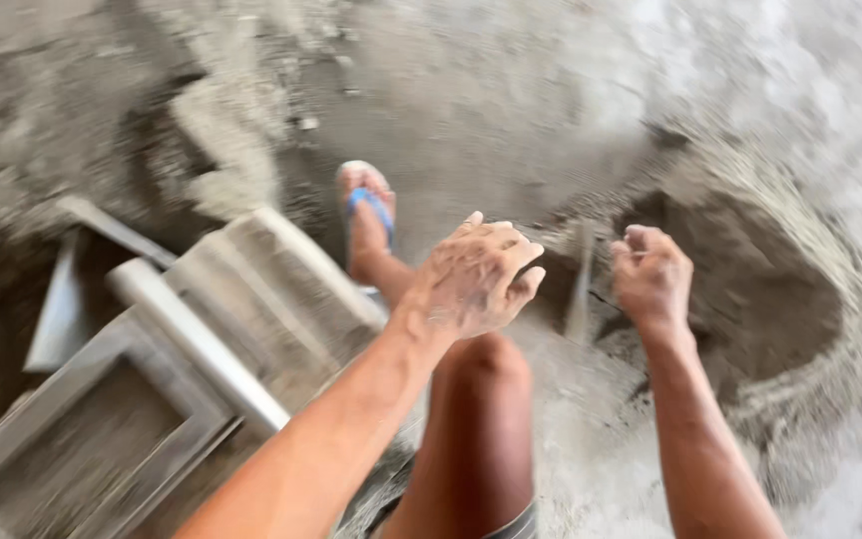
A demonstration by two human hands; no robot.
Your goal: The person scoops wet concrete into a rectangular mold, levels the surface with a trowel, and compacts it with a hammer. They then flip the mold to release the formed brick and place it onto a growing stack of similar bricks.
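Your arms are bare to the elbow and beyond, with no sleeves, and grey dust coats your left hand [476, 277] and right hand [652, 276]. Your foot wears a blue-strapped flip-flop sandal [369, 205].

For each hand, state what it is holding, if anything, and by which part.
The left hand holds nothing, fingers loosely curled. The right hand is curled beside a thin upright handle in the sand pile; blur hides any grip.
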